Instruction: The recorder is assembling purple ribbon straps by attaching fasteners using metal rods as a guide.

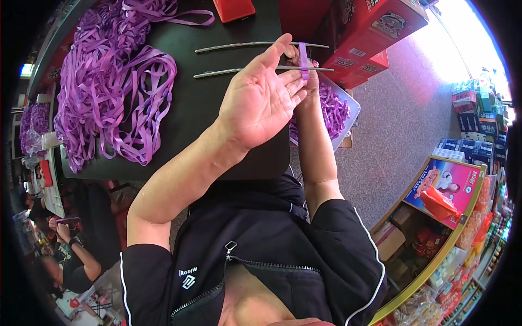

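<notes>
Two thin metal rods with twisted shafts (234,48) lie side by side above the dark table, pointing right. A purple ribbon band (304,61) loops across both rods near their right ends. My left hand (258,100) is open, palm up, its thumb stretched out and its fingers extended close to the band. Behind it, my right hand (312,81) is mostly hidden; its visible fingers curl at the band beneath the rods. A large tangle of purple ribbon (103,81) covers the left side of the table.
Beside my right forearm, a pale plastic bin (352,111) holds short purple pieces. Red cartons (353,38) stand at the far right, and a red box (234,10) sits at the table's back. A glass-fronted display case (429,228) is at right. Another person (76,255) sits at lower left.
</notes>
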{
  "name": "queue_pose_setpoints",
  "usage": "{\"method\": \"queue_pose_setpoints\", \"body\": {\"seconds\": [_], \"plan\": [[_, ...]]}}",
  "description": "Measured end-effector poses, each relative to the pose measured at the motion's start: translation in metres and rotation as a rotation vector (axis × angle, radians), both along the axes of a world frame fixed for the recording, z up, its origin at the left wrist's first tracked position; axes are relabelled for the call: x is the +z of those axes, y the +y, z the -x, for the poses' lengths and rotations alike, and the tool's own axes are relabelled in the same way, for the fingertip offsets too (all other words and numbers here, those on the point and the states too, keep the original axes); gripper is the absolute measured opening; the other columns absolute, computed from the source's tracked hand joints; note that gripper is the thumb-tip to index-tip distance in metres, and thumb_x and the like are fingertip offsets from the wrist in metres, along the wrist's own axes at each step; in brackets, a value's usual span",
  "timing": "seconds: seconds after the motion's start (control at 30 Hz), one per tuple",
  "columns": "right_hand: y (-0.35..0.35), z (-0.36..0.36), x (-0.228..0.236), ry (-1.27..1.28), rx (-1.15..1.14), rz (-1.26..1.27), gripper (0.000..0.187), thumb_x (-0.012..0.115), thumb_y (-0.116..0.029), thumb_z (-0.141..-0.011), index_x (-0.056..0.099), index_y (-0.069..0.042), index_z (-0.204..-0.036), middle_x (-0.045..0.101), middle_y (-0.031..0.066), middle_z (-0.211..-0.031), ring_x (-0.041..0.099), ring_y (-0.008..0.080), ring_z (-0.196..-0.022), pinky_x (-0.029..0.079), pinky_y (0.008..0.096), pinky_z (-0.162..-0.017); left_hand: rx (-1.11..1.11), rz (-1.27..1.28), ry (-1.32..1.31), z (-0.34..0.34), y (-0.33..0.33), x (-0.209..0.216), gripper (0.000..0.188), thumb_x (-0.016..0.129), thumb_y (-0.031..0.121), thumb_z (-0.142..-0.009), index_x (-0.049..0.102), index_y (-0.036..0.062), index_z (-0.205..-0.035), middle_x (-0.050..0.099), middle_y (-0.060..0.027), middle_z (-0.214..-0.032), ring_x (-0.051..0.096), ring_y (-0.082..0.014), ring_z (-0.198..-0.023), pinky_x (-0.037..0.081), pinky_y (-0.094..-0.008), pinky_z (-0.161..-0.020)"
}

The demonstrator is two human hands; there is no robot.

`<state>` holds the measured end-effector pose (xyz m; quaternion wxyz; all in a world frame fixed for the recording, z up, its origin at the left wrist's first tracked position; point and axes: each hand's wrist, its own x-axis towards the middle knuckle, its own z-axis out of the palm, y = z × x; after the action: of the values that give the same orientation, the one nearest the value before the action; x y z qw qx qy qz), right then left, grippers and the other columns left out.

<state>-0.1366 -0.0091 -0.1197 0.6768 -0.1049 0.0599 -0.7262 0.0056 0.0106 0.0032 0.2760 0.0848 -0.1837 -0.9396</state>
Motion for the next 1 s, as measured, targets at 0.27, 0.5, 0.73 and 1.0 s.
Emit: {"method": "queue_pose_setpoints", "body": {"seconds": [0.27, 0.5, 0.73, 1.0], "plan": [[0.011, 0.004, -0.002, 0.081, -0.028, -0.186, 0.019, 0.060, -0.015, -0.091, 0.050, 0.000, -0.097, 0.057, -0.0006, -0.070, 0.054, 0.0024, -0.049, 0.041, 0.0132, -0.039, 0.005, 0.009, -0.012, 0.000, -0.001, -0.005, 0.055, 0.038, 0.037, -0.098, 0.020, 0.0204, -0.147, -0.001, -0.0314, -0.149, 0.001, -0.0414, -0.141, 0.001, -0.0461, -0.114], [0.012, 0.028, -0.010, 0.107, 0.207, -0.019, 0.012, 0.061, -0.011, -0.087, 0.054, -0.002, -0.093, 0.056, -0.0025, -0.065, 0.048, 0.0009, -0.049, 0.040, 0.0141, -0.046, 0.015, 0.009, -0.022, 0.000, 0.000, -0.003, 0.055, 0.039, 0.036, -0.098, 0.019, 0.0197, -0.147, 0.000, -0.0334, -0.148, 0.003, -0.0404, -0.141, 0.001, -0.0458, -0.114], [0.019, 0.061, 0.029, 0.285, 0.397, -0.042, 0.009, 0.057, -0.012, -0.089, 0.057, -0.003, -0.087, 0.049, -0.0068, -0.058, 0.038, -0.0019, -0.046, 0.034, 0.0157, -0.049, -0.004, -0.007, -0.015, -0.003, 0.002, 0.001, 0.057, 0.038, 0.038, -0.098, 0.019, 0.0193, -0.147, 0.003, -0.0337, -0.148, 0.003, -0.0387, -0.141, 0.000, -0.0451, -0.114], [0.028, 0.087, 0.066, 0.757, 0.327, -0.214, 0.018, 0.059, -0.009, -0.087, 0.066, 0.004, -0.097, 0.047, -0.0077, -0.060, 0.034, -0.0027, -0.044, 0.026, 0.0146, -0.043, 0.026, -0.039, -0.063, 0.001, 0.003, 0.000, 0.056, 0.040, 0.038, -0.097, 0.024, 0.0146, -0.145, 0.014, -0.0302, -0.146, 0.016, -0.0353, -0.137, 0.006, -0.0434, -0.114]]}}
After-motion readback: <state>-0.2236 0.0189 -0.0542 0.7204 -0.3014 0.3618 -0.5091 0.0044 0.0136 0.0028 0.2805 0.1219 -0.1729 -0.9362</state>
